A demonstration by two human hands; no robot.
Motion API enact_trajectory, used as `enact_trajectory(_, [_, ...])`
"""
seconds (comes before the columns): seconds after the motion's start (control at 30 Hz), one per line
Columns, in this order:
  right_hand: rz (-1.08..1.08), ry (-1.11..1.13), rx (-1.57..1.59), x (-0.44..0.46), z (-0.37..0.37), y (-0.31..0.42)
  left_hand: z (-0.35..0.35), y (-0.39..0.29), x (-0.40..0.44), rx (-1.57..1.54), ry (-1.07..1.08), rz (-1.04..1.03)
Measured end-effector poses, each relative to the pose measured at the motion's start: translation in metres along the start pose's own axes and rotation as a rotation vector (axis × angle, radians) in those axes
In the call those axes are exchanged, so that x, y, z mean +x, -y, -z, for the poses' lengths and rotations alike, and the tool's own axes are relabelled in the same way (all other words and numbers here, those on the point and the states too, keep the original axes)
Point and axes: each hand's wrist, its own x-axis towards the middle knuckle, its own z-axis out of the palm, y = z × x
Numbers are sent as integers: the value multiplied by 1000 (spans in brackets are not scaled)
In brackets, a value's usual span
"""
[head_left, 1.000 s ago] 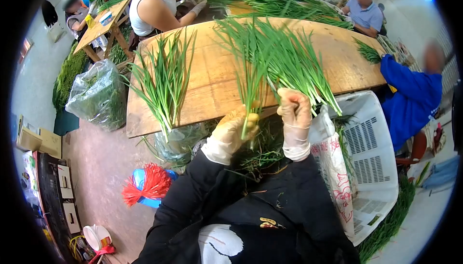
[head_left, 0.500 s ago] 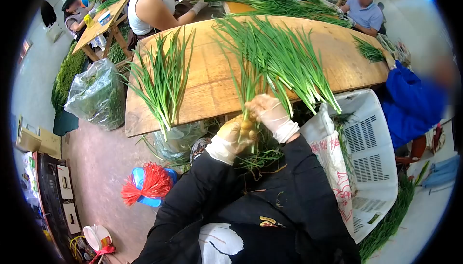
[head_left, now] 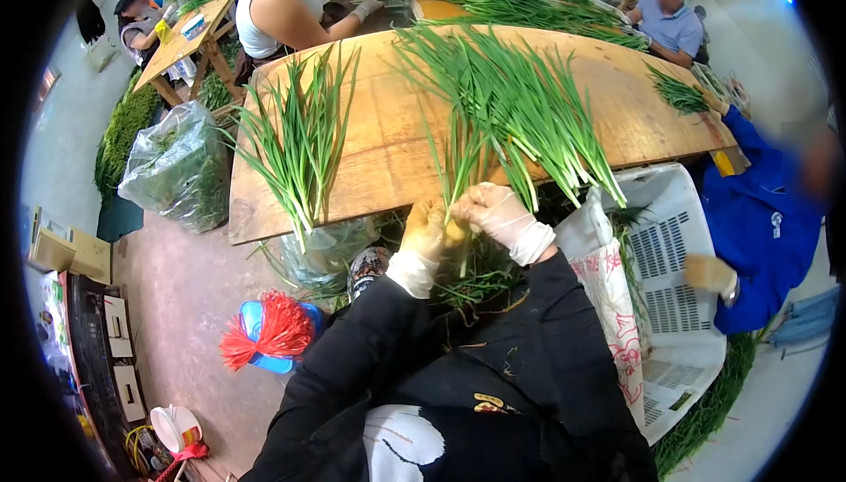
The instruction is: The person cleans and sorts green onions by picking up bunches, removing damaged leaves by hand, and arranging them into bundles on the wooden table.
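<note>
At the table's near edge, my gloved left hand (head_left: 425, 233) is closed around the lower stems of a small bunch of chives (head_left: 458, 160). Pale stem ends stick out beneath my fingers, and the green leaves point away across the wood. My gloved right hand (head_left: 500, 216) pinches the same stems from the other side, its fingertips touching my left hand. Just beyond it spreads a big pile of chives (head_left: 529, 103). Over to the left lies a smaller, separate pile of chives (head_left: 300, 138).
The wooden table (head_left: 388, 129) curves before me. On my right stands a white plastic crate (head_left: 674, 253), with a person in blue (head_left: 762, 209) beside it. Red ties (head_left: 273, 328) sit on a blue holder at left. A clear bag (head_left: 176, 169) holds greens. Other people work farther back.
Both my hands stay at the bunch; the right fingers have shifted slightly toward me. The person in blue has leaned in, one hand reaching the table and the other over the crate.
</note>
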Motion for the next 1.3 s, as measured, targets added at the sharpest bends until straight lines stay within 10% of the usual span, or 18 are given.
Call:
enact_trajectory(0.17, [380,-503,103,15,38,3,22,3,0,-110,84,43])
enact_trajectory(0.27, [250,-786,231,4,58,27,21,-1,-4,-131,119,23])
enact_trajectory(0.43, [216,-525,434,-4,57,14,28,-14,1,-400,349,226])
enact_trajectory(0.6, [289,-472,514,-11,51,13,22,-40,0,-364,139,154])
enact_trajectory(0.9, [264,-362,662,-14,31,12,27,-72,14,816,-429,-1029])
enact_trajectory(1.03, [256,-258,742,-15,19,10,3,-36,5,-307,382,460])
enact_trajectory(1.07, [279,-194,776,-16,16,7,-15,-41,1,-496,243,714])
enact_trajectory(1.3, [397,-608,703,-4,25,9,-19,-26,-2,-220,403,540])
